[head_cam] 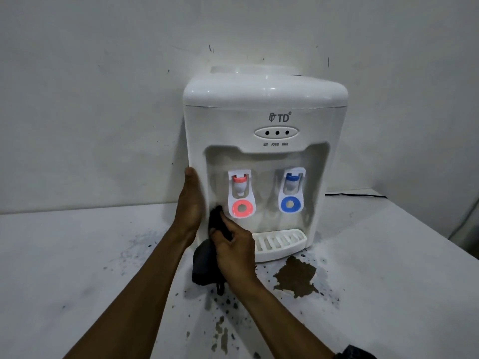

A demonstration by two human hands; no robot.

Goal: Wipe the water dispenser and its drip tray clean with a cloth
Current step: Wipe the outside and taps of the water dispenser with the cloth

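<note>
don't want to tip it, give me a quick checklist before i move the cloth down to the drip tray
1. Steadying: left hand rests flat on the water dispenser side: ok.
2. Grip: right hand holds the cloth firmly: ok.
3. Contact: cloth pressed into the recess beside the red tap: ok.
4. Path down to the drip tray free of obstacles: ok.
5. Whether the drip tray is clean: cannot tell.
6. The table by the base: not ok, brown patch and dark specks.
</note>
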